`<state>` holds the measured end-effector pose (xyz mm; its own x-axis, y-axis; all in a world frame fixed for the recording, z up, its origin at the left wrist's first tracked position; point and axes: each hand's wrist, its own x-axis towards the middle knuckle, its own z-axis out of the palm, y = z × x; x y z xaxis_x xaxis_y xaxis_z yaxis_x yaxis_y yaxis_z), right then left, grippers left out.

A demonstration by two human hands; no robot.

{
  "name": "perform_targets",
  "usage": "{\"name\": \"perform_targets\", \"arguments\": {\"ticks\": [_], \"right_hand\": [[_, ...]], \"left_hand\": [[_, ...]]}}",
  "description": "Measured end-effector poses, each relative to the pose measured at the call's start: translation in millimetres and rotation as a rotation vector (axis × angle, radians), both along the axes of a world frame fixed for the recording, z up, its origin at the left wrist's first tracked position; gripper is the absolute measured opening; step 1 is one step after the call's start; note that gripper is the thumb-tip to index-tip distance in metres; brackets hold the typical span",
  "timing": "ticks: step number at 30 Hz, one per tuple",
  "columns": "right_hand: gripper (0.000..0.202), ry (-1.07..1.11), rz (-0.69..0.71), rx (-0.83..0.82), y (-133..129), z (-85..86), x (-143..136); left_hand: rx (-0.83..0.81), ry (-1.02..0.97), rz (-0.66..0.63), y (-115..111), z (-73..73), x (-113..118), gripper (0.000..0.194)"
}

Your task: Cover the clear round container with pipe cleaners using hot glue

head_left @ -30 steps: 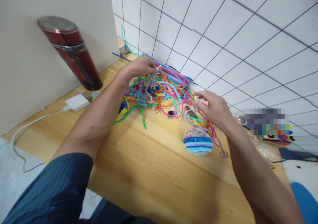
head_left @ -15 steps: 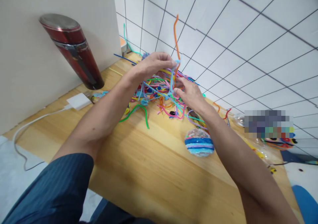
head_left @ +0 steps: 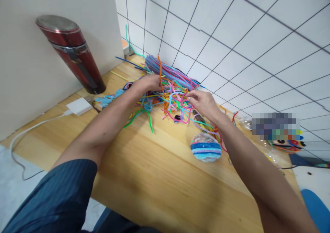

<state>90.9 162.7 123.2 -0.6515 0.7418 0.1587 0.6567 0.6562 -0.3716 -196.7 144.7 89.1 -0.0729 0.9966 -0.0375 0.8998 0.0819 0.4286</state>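
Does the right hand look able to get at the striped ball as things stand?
Probably yes: nothing covers the striped ball, and only low craft pieces seem to lie between it and the right hand.

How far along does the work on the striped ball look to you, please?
The ball looks done lower down, in blue bands. The left hand is at an orange pipe cleaner, the right hand at pink ones; any grip is unclear. The ball's top, without such bands, seems left to cover.
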Motion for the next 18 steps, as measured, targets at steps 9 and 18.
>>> {"name": "perform_targets", "arguments": {"ticks": [9,18], "right_hand": [[0.028,-0.098,-0.013,0.008,-8,-2.3,17],[0.026,-0.12,0.002,0.035,-7,-8.6,31]], "left_hand": [[0.098,0.058,0.146,3,8.3,-10,0.04],[0.149,-0.071,0.246,3,4.6,-17,0.046]]}}
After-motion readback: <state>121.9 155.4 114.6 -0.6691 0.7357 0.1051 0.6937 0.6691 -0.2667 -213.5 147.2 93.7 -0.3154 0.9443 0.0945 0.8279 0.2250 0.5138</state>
